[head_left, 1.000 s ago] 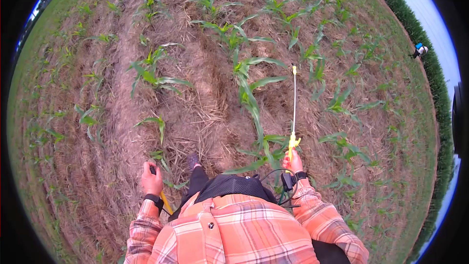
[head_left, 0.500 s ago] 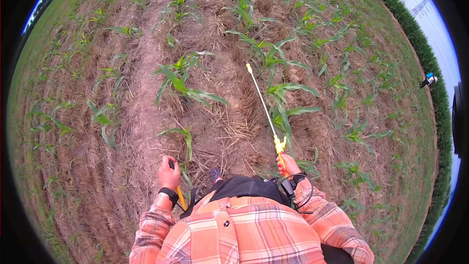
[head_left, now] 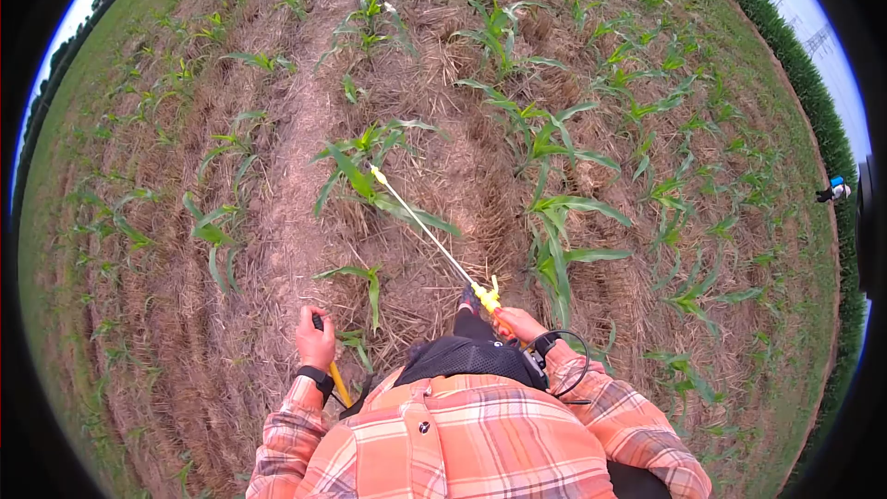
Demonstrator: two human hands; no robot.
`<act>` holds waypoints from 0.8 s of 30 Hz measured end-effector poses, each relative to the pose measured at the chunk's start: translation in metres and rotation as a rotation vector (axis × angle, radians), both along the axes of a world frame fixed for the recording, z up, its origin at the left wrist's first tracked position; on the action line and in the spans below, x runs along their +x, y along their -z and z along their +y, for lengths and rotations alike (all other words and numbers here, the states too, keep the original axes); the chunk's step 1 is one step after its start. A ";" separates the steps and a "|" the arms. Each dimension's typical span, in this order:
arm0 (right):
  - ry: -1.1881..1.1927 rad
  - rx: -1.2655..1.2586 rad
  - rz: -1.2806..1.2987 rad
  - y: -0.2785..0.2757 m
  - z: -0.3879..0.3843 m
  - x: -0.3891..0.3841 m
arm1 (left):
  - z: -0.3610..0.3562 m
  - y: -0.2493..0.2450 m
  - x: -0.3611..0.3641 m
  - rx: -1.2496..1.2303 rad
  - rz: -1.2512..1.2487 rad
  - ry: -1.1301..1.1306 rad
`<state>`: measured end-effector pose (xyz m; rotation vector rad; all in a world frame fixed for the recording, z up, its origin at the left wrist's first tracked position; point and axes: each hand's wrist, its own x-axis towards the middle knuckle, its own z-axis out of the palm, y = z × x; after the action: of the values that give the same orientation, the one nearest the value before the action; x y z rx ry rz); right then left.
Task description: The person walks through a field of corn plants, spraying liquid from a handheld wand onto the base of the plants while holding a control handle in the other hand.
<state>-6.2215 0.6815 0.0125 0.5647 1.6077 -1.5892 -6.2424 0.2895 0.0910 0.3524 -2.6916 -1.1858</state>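
Holding a spray wand (head_left: 423,229) in the right hand (head_left: 520,325) over a field of young, corn-like plants (head_left: 554,205), aiming its yellow nozzle (head_left: 379,176) away from the body and off to the left. Running diagonally along its long axis, from the handle (head_left: 502,317) near the waist at lower right to the tip at upper left, and ending over the broad green leaves of one plant (head_left: 349,171). Cannot tell from this angle whether touching those leaves or hovering above them.

Showing a thin, straight, pale shaft, smooth and rodlike, widening at its base into a bright yellow, plastic-looking valve (head_left: 486,296) with a small projecting lever, then into a red and yellow handle. Clamping that handle with curled right fingers, keeping the valve, shaft and nozzle beyond the fingertips; partly hiding the rest of the handle inside the hand.

Gripping a black handgrip (head_left: 318,322) in the left hand (head_left: 315,345), wrapping the fingers around it, just above a yellow bar (head_left: 341,384) slanting down toward the waist. Wearing a soft orange plaid shirt (head_left: 480,430), a black mesh-textured pouch (head_left: 462,358) at the waist and a dark band on each wrist. Looping beside the right wrist: a thin black cable (head_left: 589,370). Walking or standing on dry soil (head_left: 300,176) littered with brittle, tangled straw (head_left: 416,300).
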 end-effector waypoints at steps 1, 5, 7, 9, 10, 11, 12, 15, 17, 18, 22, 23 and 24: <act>0.034 -0.016 -0.012 0.005 0.004 -0.010 | 0.003 -0.005 -0.007 -0.052 0.051 -0.008; 0.140 -0.136 -0.072 -0.026 0.029 -0.052 | 0.025 -0.016 -0.045 -0.158 -0.032 -0.001; 0.210 -0.100 -0.074 -0.015 0.047 -0.061 | 0.047 -0.029 -0.067 -0.095 -0.035 0.026; 0.334 -0.165 -0.075 -0.011 0.071 -0.072 | 0.064 -0.035 -0.088 -0.131 -0.043 0.039; 0.376 -0.156 -0.071 -0.011 0.083 -0.076 | 0.065 -0.026 -0.097 -0.110 -0.019 0.059; 0.389 -0.156 -0.067 -0.011 0.094 -0.080 | 0.074 -0.030 -0.107 -0.109 -0.015 0.072; 0.454 -0.143 -0.070 -0.011 0.107 -0.084 | 0.082 -0.035 -0.115 -0.092 -0.025 0.081; 0.597 -0.146 -0.056 -0.003 0.142 -0.087 | 0.106 -0.050 -0.134 -0.033 -0.057 0.109; 0.768 -0.234 -0.051 0.002 0.166 -0.093 | 0.120 -0.061 -0.148 0.015 -0.049 0.134; 0.793 -0.213 -0.021 0.002 0.175 -0.094 | 0.122 -0.059 -0.153 0.029 -0.038 0.140; 0.977 -0.287 0.003 0.001 0.201 -0.103 | 0.130 -0.062 -0.172 0.025 -0.020 0.139; 0.977 -0.285 0.005 0.000 0.204 -0.107 | 0.132 -0.063 -0.177 0.028 -0.019 0.140; 1.020 -0.272 0.021 0.001 0.207 -0.109 | 0.133 -0.063 -0.182 0.017 -0.014 0.142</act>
<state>-6.3308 0.8882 0.0117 1.3431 1.0968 -2.4776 -6.4247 0.4224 0.1538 0.1746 -2.7604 -1.2479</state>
